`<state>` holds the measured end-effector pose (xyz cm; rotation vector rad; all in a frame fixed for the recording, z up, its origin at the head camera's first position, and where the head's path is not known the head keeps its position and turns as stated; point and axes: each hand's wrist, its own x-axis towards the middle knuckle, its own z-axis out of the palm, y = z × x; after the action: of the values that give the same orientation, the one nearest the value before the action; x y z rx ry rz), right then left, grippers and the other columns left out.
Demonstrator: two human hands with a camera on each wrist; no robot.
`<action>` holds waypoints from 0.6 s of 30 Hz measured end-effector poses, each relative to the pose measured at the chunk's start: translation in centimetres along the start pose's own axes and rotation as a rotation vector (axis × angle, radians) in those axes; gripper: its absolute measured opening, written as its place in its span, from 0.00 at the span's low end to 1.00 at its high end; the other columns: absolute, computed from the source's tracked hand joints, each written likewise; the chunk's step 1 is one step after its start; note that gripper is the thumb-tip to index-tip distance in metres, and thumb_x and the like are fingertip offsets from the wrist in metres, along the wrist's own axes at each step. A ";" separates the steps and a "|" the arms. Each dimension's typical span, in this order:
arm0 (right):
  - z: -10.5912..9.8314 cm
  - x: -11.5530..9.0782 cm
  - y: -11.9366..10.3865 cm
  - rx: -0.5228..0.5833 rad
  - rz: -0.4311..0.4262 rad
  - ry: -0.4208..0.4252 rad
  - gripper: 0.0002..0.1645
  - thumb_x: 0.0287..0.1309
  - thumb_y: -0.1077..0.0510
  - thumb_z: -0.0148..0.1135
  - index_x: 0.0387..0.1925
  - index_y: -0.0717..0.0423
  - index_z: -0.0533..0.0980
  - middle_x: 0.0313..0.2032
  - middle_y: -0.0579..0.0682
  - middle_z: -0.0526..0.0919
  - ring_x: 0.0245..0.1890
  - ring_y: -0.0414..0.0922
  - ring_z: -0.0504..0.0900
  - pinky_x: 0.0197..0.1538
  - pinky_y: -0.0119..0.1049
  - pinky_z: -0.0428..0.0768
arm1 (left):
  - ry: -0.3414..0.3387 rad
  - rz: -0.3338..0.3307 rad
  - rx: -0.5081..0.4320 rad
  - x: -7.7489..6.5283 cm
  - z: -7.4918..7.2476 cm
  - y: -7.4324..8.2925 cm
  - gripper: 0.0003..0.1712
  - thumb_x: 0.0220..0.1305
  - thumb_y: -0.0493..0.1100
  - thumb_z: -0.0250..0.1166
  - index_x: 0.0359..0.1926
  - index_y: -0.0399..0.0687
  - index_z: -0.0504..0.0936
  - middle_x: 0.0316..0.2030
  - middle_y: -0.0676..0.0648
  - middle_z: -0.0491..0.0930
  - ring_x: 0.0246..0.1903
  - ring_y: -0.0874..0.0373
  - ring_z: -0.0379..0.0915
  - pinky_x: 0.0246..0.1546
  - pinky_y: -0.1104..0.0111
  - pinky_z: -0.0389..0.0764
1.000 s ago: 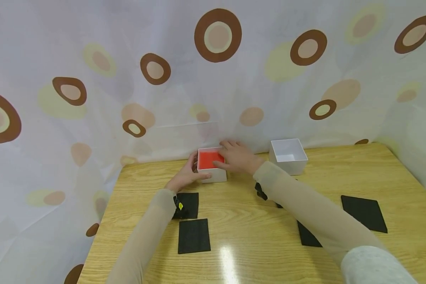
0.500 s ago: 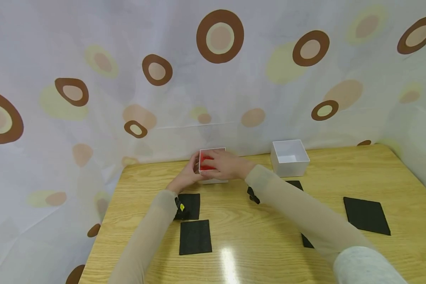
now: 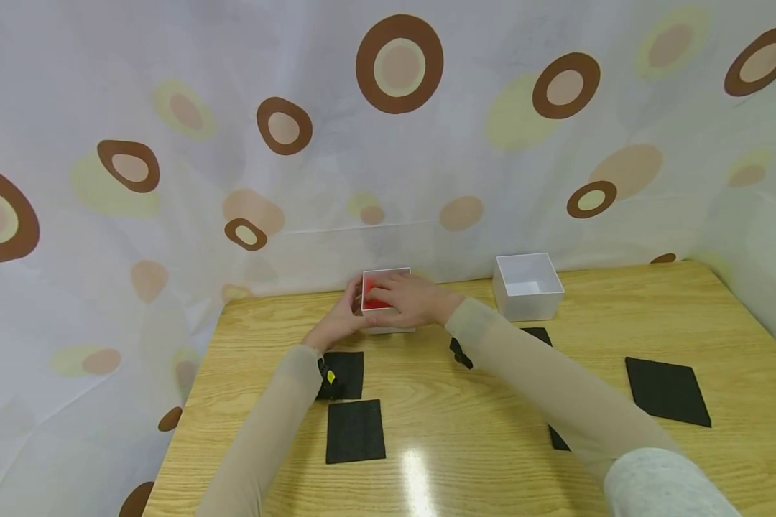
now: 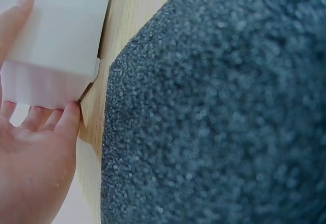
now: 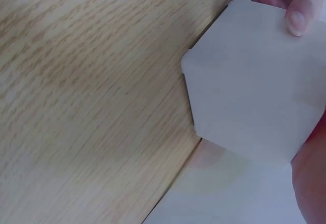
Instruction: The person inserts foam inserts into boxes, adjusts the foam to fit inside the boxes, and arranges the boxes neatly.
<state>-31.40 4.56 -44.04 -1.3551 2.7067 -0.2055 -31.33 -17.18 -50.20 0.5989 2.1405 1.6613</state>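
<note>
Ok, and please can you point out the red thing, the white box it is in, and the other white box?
Red thing [image 3: 374, 304]: head view, on its uncovered left part.
White box holding it [image 4: 63, 28]: left wrist view, on a side wall.
Other white box [image 3: 533, 307]: head view, on its near outer wall.

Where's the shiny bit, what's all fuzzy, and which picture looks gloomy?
Head view: a glare streak on the table, maybe reflected light; left wrist view: a dark speckled surface, blurry, probably too close; right wrist view: dimmest, making the white box look greyish.
</note>
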 end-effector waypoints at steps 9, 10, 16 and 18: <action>-0.2 -0.4 -0.1 -0.016 -0.048 0.011 0.35 0.76 0.33 0.50 0.68 0.52 0.74 0.67 0.53 0.77 0.69 0.54 0.72 0.74 0.50 0.68 | 0.024 -0.031 -0.026 -0.2 0.4 0.3 0.58 0.69 0.36 0.69 0.84 0.53 0.37 0.80 0.42 0.48 0.80 0.45 0.47 0.78 0.53 0.55; -0.2 -0.5 -0.1 -0.023 -0.061 0.018 0.34 0.77 0.33 0.50 0.67 0.52 0.75 0.65 0.53 0.78 0.68 0.53 0.73 0.73 0.50 0.69 | 0.025 -0.034 -0.033 -0.3 0.4 0.3 0.58 0.69 0.34 0.69 0.84 0.54 0.37 0.80 0.42 0.49 0.79 0.45 0.48 0.78 0.53 0.56; -0.7 -1.7 -0.1 -0.014 -0.152 0.110 0.28 0.76 0.38 0.55 0.62 0.54 0.78 0.58 0.51 0.82 0.60 0.52 0.78 0.69 0.48 0.74 | 0.030 -0.044 -0.051 -0.5 0.6 0.6 0.59 0.70 0.35 0.69 0.84 0.58 0.36 0.80 0.46 0.51 0.78 0.48 0.51 0.76 0.53 0.60; -1.1 -2.4 0.0 -0.001 -0.169 0.142 0.27 0.75 0.40 0.58 0.61 0.54 0.79 0.59 0.52 0.82 0.58 0.52 0.79 0.67 0.48 0.76 | 0.031 -0.041 -0.055 -0.5 0.7 0.7 0.59 0.69 0.35 0.70 0.84 0.58 0.37 0.80 0.46 0.51 0.78 0.47 0.52 0.76 0.52 0.60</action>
<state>-30.12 6.59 -42.87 -1.6297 2.7023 -0.3261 -30.45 -16.67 -49.64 0.5126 2.1064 1.7120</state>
